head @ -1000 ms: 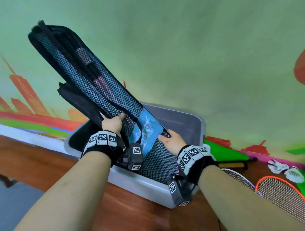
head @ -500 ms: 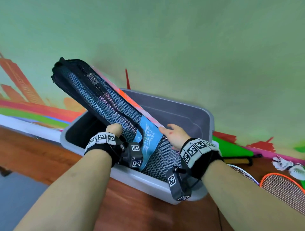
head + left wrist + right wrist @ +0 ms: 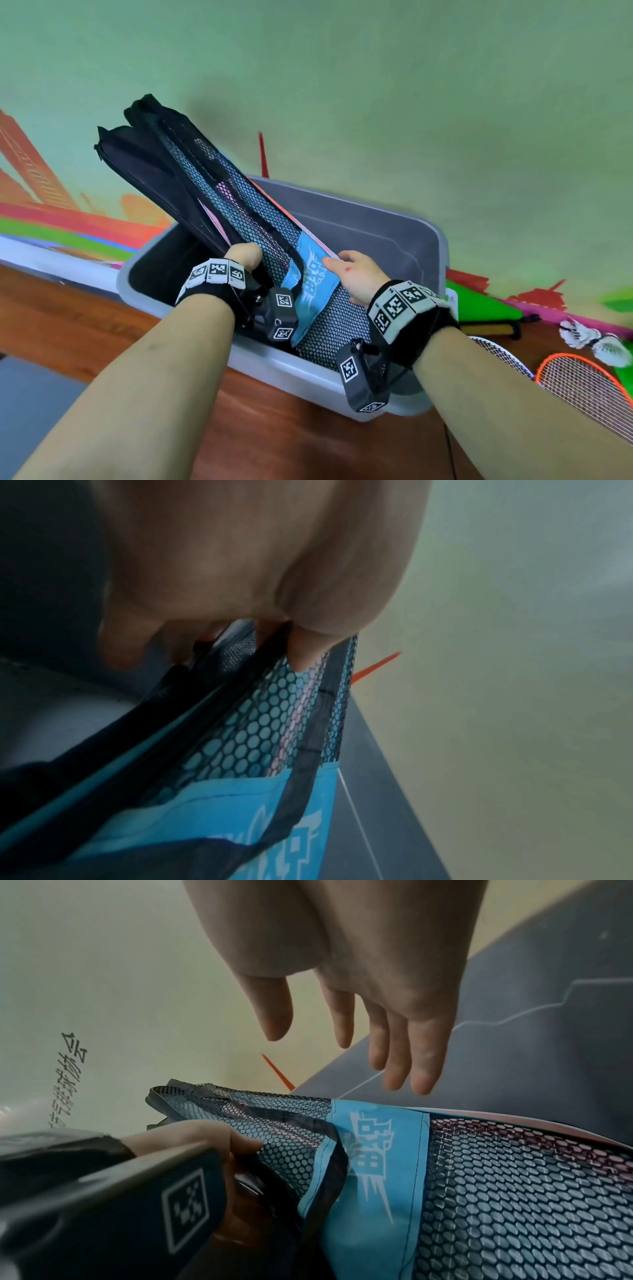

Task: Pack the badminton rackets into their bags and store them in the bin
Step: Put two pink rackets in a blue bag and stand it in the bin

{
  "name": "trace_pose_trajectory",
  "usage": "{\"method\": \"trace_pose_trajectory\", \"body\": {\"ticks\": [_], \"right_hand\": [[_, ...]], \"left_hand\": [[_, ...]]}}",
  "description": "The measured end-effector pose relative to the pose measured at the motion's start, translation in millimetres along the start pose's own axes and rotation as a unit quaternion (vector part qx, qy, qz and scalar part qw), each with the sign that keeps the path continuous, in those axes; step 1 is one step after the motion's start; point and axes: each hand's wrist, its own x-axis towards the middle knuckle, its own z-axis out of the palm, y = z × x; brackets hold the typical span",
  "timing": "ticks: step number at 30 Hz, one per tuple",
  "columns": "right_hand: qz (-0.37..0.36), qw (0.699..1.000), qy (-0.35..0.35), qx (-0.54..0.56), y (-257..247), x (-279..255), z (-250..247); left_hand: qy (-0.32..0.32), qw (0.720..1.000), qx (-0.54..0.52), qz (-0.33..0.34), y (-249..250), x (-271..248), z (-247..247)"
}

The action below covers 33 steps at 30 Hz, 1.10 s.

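You stand at a reddish wooden table (image 3: 281,442) set against a green wall with a painted red, orange and green mural (image 3: 51,205). On the left, your left hand (image 3: 241,255) curls its fingers round the narrow part of the mesh racket bag (image 3: 219,192), pinching the black trim and netting. The bag leans up and to the left out of the grey bin (image 3: 376,219), its wide end already down inside against the near wall and its narrow end well above the rim. A second dark bag (image 3: 137,161) lies just behind it, also sticking out. Further right, your right hand (image 3: 359,277) hovers with fingers straight and relaxed beside the bag's blue label band (image 3: 313,277), holding nothing. So this bag is packed and partly stored, but it looks too long to lie flat, so it probably needs angling or pressing down. To the right of the bin, two loose rackets, a white-framed one (image 3: 496,349) and an orange-framed one (image 3: 582,380), rest on the table near two shuttlecocks (image 3: 589,339); judging by them, more bagging remains.
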Motion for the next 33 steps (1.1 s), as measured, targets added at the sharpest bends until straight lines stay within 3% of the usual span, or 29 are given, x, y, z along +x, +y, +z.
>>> {"method": "trace_pose_trajectory", "body": {"ticks": [2, 5, 6, 8, 10, 15, 20, 23, 29, 32, 33], "right_hand": [[0.000, 1.000, -0.001, -0.005, 0, -1, 1], [-0.012, 1.000, 0.004, -0.016, -1, -3, 1], [-0.017, 1.000, 0.009, -0.020, -1, -4, 1], [-0.021, 0.999, 0.016, -0.029, -2, -6, 1], [-0.020, 0.999, 0.013, -0.031, -2, -7, 1], [-0.020, 0.999, 0.013, -0.033, -1, -5, 2], [-0.021, 0.999, 0.015, -0.025, -2, -2, 3], [-0.018, 1.000, 0.012, -0.020, -4, 0, 4], [-0.006, 1.000, -0.003, -0.031, 0, 9, 6], [0.002, 1.000, -0.004, -0.022, 2, 9, 7], [0.003, 1.000, -0.006, -0.022, 3, 9, 7]], "left_hand": [[0.019, 1.000, -0.014, -0.014, -5, 6, 5], [0.058, 0.980, -0.178, -0.068, -10, 0, 8], [0.100, 0.966, -0.223, -0.088, -14, -1, 7], [0.219, 0.894, -0.362, -0.148, -15, -1, 2], [0.239, 0.860, -0.425, -0.148, -16, 3, -2], [0.210, 0.870, -0.439, -0.083, -15, 10, 1], [0.169, 0.834, -0.520, -0.072, -6, 11, -6], [0.182, 0.815, -0.546, -0.070, 3, 17, -11], [0.133, 0.818, -0.557, -0.057, 6, 29, -16], [0.111, 0.854, -0.505, -0.061, 1, 37, -18], [0.131, 0.860, -0.489, -0.067, 0, 38, -19]]}}
